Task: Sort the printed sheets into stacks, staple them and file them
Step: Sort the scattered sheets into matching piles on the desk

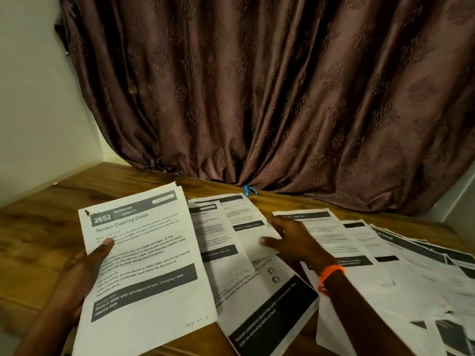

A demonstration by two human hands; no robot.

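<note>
1. The left hand (pixel 84 265) held a sheet (pixel 144 265) headed "Screen Cleaning Check" by its left edge, thumb curled over the print and fingers hidden beneath. It was lifted and tilted toward the camera, probably so its heading could be read and matched to a stack.

2. The right hand (pixel 293 240) lay on the spread sheets (pixel 334 242) in the middle of the table (pixel 51 219), fingers fairly straight and splayed, tips pressing one page. It seemed to grip nothing; I judged it was sliding or steadying a page to expose the headings below.

3. An orange band (pixel 330 274) circled the right wrist.

4. The loose sheets lay fanned and overlapping from the centre out to the right edge, so each dark title bar showed — a layout suited to sorting, which looked barely begun, as no squared stacks were visible.

5. A small blue object (pixel 248 190), perhaps a stapler or clip, sat at the table's back edge against the curtain (pixel 257 98), well apart from both hands; stapling had not yet begun.
</note>
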